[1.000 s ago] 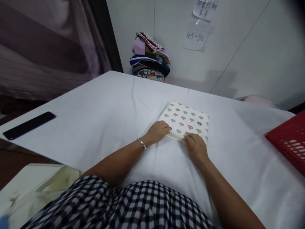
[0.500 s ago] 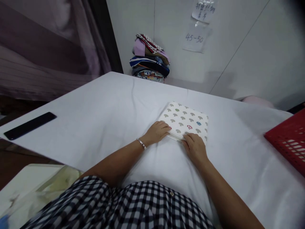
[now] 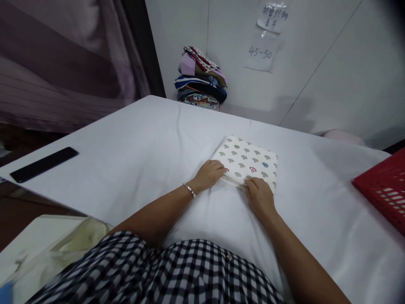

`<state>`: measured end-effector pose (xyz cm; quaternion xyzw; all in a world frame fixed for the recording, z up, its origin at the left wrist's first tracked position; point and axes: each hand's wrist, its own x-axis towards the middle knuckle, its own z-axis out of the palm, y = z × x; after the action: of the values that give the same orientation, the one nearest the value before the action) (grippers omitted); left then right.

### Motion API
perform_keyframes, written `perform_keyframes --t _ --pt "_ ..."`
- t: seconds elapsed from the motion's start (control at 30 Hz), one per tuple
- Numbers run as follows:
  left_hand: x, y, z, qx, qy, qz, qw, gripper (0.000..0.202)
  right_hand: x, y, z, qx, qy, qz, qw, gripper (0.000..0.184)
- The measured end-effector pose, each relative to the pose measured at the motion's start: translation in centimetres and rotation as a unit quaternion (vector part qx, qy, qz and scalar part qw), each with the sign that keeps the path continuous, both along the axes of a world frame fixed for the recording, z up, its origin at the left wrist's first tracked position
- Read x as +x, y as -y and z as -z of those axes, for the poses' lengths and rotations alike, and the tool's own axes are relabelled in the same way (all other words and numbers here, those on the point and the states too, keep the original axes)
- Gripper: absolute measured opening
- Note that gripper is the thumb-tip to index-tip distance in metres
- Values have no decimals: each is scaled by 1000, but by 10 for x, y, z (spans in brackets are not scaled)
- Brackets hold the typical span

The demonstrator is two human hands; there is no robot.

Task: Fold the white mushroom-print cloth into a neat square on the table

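A folded white cloth with grey mushroom shapes and a few coloured ones lies flat on the white-covered table. Its layers show along the near edge. At that edge's left end, my left hand is closed on the cloth, fingers on top; a silver bracelet circles the wrist. My right hand grips the same edge further right, its thumb at the layers and its fingers over the top. The undersides of both grips are hidden.
A black phone-like slab lies near the table's left edge. At the right stands a red plastic basket. Beyond the far edge rises a stack of folded fabrics against the wall, near paper signs. A white container is at lower left.
The view has shifted slightly. Both hands stay at the cloth's near edge, and the cloth lies in nearly the same place.
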<state>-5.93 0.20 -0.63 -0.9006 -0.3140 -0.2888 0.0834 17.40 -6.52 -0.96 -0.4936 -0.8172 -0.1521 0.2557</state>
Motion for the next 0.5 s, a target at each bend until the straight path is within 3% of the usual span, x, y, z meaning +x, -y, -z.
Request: perform_keyframes --t 0.5 --pt "0 2 -3 -65 -14 16 998 20 2 -1 0 -19 -7 3 1000 22"
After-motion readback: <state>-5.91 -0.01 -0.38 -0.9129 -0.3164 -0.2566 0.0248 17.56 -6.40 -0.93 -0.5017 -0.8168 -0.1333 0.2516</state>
